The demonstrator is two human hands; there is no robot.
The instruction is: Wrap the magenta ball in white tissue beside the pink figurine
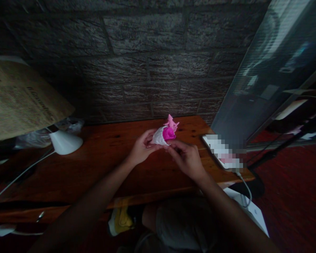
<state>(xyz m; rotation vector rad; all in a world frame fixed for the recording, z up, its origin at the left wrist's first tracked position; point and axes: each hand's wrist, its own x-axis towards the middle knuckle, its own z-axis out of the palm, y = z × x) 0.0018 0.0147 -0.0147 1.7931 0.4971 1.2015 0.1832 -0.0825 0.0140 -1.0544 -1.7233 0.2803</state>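
A small paper bouquet is held above the wooden table by both hands: a crinkled white wrap [158, 136] around a bright magenta flower [169, 132]. A light pink pointed piece [170, 121] sticks up beyond the flower; what exactly it is I cannot tell. My left hand [144, 147] is closed around the left side of the white wrap. From the right, my right hand [187, 157] pinches the wrap's lower right edge between thumb and fingers. Part of the wrap lies hidden behind the fingers.
A tablet-like device [218, 151], partly pixelated, lies at the table's right end with a cable. On the left stand a white lamp base [65, 142] and a brown paper bag [23, 102]. A stone-block wall [147, 52] rises behind the table [102, 140].
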